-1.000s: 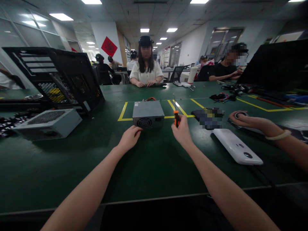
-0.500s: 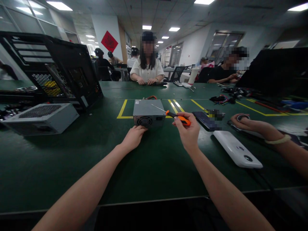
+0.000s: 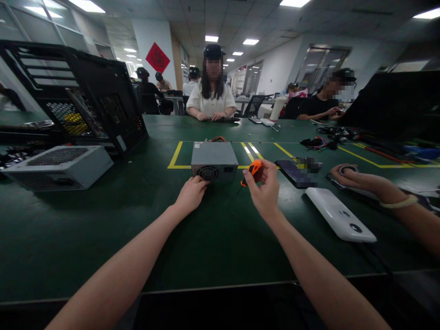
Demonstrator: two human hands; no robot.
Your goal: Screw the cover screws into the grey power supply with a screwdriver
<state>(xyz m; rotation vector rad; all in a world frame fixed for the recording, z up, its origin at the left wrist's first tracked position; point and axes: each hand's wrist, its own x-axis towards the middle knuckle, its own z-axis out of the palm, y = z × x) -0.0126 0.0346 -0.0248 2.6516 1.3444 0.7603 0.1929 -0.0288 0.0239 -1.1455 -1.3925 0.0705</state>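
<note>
A grey computer power supply (image 3: 215,153) lies in the middle of the table, its fan grille and power socket facing me. My left hand (image 3: 192,190) is at its lower front edge by the grille, fingers together and gripping there. To the right of the power supply, my right hand (image 3: 264,190) is closed around a screwdriver (image 3: 254,167) with an orange and black handle. The screwdriver's thin shaft points down toward the table, apart from the power supply and hard to make out against the dark green surface.
A second power supply (image 3: 58,167) and an open black computer case (image 3: 89,101) stand at left. To the right lie a dark phone (image 3: 294,173), a white device (image 3: 340,214) and cables (image 3: 319,143). Another person's hand (image 3: 360,181) rests at far right; a person (image 3: 211,98) sits opposite.
The screwdriver has turned in my right hand, from its shaft pointing left over the power supply to pointing down. My left hand stays at the power supply.
</note>
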